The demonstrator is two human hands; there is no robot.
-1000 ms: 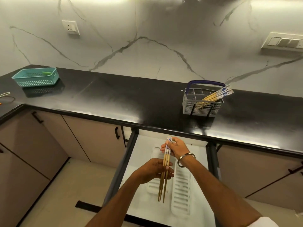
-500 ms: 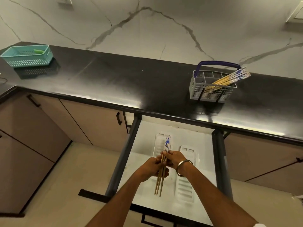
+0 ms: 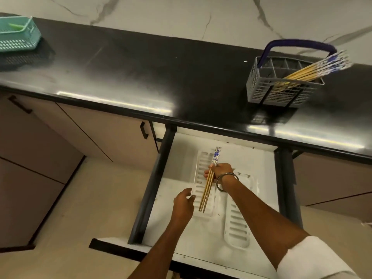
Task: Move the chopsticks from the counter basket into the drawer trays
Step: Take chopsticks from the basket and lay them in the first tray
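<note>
My right hand point(image 3: 220, 171), with a metal bangle on the wrist, grips a small bundle of wooden chopsticks point(image 3: 208, 188) with blue-and-white tops, held low over the left white slotted tray point(image 3: 201, 164) in the open drawer point(image 3: 181, 158). My left hand point(image 3: 183, 204) hovers just left of the bundle's lower tips, fingers apart, holding nothing. A second white tray point(image 3: 237, 224) lies to the right in the drawer. On the counter, the grey basket point(image 3: 281, 91) with a blue handle holds several more chopsticks point(image 3: 314, 69) leaning right.
The black counter point(image 3: 141, 77) runs across the view, its front edge overhanging the drawer's back. A teal basket point(image 3: 16, 35) sits at the far left. Dark drawer rails point(image 3: 153, 188) flank the trays. Closed cabinet doors stand on both sides.
My left hand has let go of the chopsticks and drawn back to the left. My right hand has lowered the bundle toward the left tray. The view has tilted further down.
</note>
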